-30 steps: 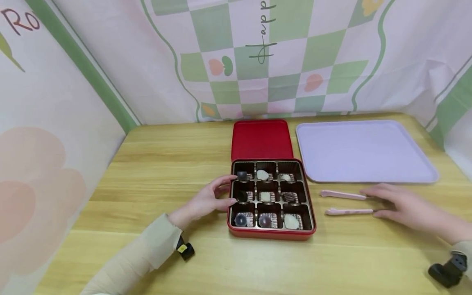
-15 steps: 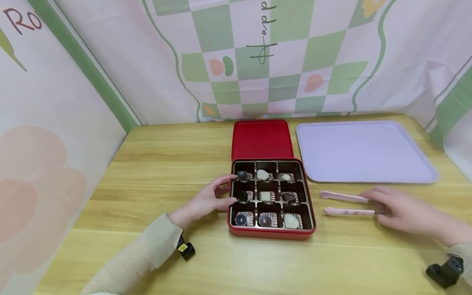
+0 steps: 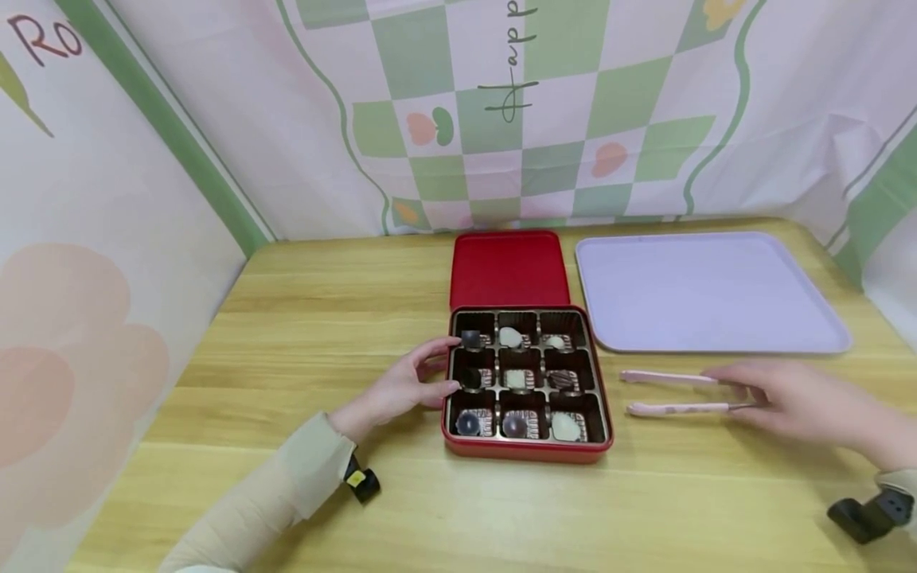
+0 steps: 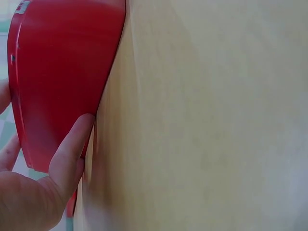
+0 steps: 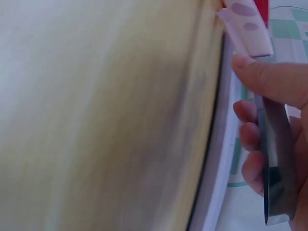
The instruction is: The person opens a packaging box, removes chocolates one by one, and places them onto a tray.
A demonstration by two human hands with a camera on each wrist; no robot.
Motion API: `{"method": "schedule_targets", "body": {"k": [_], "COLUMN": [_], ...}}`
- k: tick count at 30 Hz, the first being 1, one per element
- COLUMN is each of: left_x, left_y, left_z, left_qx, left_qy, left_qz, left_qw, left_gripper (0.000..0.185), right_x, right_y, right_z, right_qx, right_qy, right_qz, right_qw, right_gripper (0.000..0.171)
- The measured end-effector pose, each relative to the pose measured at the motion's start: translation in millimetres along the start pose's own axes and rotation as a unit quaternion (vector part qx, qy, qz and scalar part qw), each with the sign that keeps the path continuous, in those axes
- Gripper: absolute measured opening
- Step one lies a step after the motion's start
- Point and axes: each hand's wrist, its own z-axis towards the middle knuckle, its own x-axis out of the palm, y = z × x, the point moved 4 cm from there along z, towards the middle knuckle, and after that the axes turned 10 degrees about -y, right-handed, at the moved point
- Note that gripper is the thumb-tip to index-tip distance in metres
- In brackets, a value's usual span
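Note:
In the head view, a red tin holds chocolates in a divided tray, among them a dark square piece, a dark round one and a white one. My left hand rests against the tin's left side, thumb and fingers spread along it. The left wrist view shows the thumb on the red side wall. To the right, my right hand grips metal tongs with pink ends. Those ends stand apart, pointing at the tin with nothing between them. The right wrist view shows fingers wrapped around the metal part.
The red lid lies directly behind the tin. A lilac tray sits at the back right, behind the tongs. Everything is on a wooden table, and a patterned cloth hangs along its back edge.
The right hand has shifted its hold slightly on the tongs, whose ends remain apart. The left hand, tin and tray keep their places.

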Motion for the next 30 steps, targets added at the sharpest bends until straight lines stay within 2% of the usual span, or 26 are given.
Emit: {"method": "schedule_targets", "body": {"k": [4, 8, 15, 18, 23, 27, 30], "left_x": [0.2, 0.2, 1.1, 1.7, 1.5, 1.2, 1.2], "left_y": [-0.1, -0.3, -1.2, -1.3, -0.4, 1.2, 2.7], "left_z": [0.0, 0.2, 1.4, 3.4, 3.6, 2.3, 1.8], "left_qx": [-0.001, -0.003, -0.017, -0.02, -0.023, -0.025, -0.026], "left_qy": [-0.001, -0.003, -0.002, -0.002, -0.004, -0.005, -0.006], "left_qz": [-0.006, -0.012, -0.016, -0.02, -0.024, -0.028, -0.031], "left_qw": [1.0, 0.9999, 0.9997, 0.9996, 0.9994, 0.9993, 0.9992], "left_gripper": [0.066, 0.067, 0.068, 0.068, 0.068, 0.067, 0.067], "right_x": [-8.2, -13.7, -13.0, -13.0, -13.9, -16.1, -17.4], "right_y": [-0.6, -1.6, 2.6, 3.3, 1.3, 1.0, 3.6], "right_z": [6.7, 15.8, 32.2, 40.2, 51.8, 58.3, 64.5], "right_qx": [-0.011, -0.015, -0.01, -0.014, -0.024, -0.023, -0.017], "right_qy": [-0.031, -0.061, -0.054, -0.064, -0.088, -0.098, -0.091], "right_qz": [-0.003, -0.005, -0.025, -0.02, -0.02, -0.019, -0.022], "right_qw": [0.999, 0.998, 0.998, 0.998, 0.996, 0.995, 0.995], "right_gripper": [0.049, 0.061, 0.054, 0.053, 0.063, 0.065, 0.057]}}
